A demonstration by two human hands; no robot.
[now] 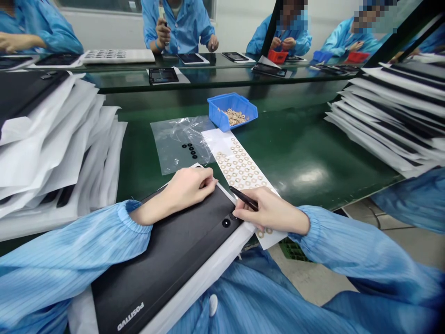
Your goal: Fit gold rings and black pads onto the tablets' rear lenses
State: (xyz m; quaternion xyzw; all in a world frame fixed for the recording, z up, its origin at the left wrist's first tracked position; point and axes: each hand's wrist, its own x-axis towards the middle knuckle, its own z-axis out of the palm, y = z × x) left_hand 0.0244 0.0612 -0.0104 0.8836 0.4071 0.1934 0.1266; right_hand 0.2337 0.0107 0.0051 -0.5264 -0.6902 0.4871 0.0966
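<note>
- In the head view, I am seeing the black tablet [174,246] lying on white wrapping [208,269], its near end running off the bottom edge.
- The right hand [266,208] is gripping a black pen [243,198] near the lenses [226,223], its fingers partly covering one lens and hiding part of the pen.
- The left hand [189,185] is resting curled at the tablet's far end; I cannot tell whether it is pinching anything.
- The right hand is also blocking part of the sheet of rings [239,162].

Left hand [194,185] palm-down, loosely curled; right hand [262,208] in pinch grip.
</note>
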